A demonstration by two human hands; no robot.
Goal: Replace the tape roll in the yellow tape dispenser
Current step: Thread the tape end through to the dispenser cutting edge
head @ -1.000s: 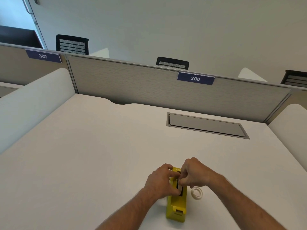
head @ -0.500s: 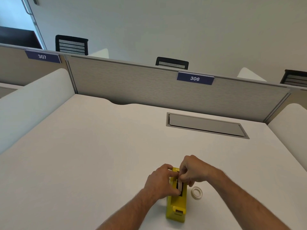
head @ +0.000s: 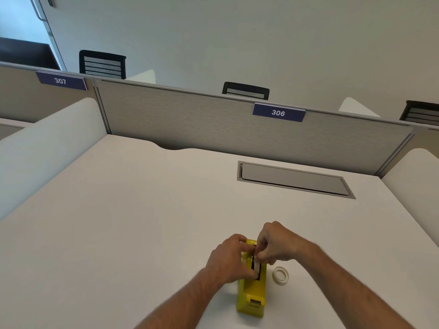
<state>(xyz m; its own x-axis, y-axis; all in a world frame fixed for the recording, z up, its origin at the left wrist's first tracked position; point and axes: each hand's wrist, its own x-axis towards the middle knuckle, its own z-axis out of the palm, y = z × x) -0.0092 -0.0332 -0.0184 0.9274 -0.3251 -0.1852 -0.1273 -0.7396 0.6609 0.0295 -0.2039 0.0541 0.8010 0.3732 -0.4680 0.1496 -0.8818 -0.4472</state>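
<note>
Higher than a moment ago sits the right hand (head: 276, 243), its pinch drawn up from the slot of the yellow tape dispenser (head: 252, 290) since the earlier frame, while the left hand (head: 229, 260) has kept its place against the dispenser's left side; the right thumb and forefinger are pressed together on the top edge of a pale roll (head: 257, 267) that stands on edge in the dark slot just below those fingertips, partly raised out of it; the other right fingers are curled in toward the palm; the left hand's fingers wrap the near left flank of the dispenser, thumb lying along the top beside the slot, though how hard they press cannot be told; the dispenser lies flat on the white desk (head: 118, 233), its cutter end pointing toward the person, well below both sets of fingers; a second tape roll (head: 281, 274) lies flat on the desk just to the right of the dispenser, below and to the right of the right fingertips, untouched by either hand; farther off beyond the fingers, a grey cable hatch (head: 294, 179) is set into the desk, and a partition (head: 213, 124) behind it carries a blue tag (head: 278, 112) reading 306.
</note>
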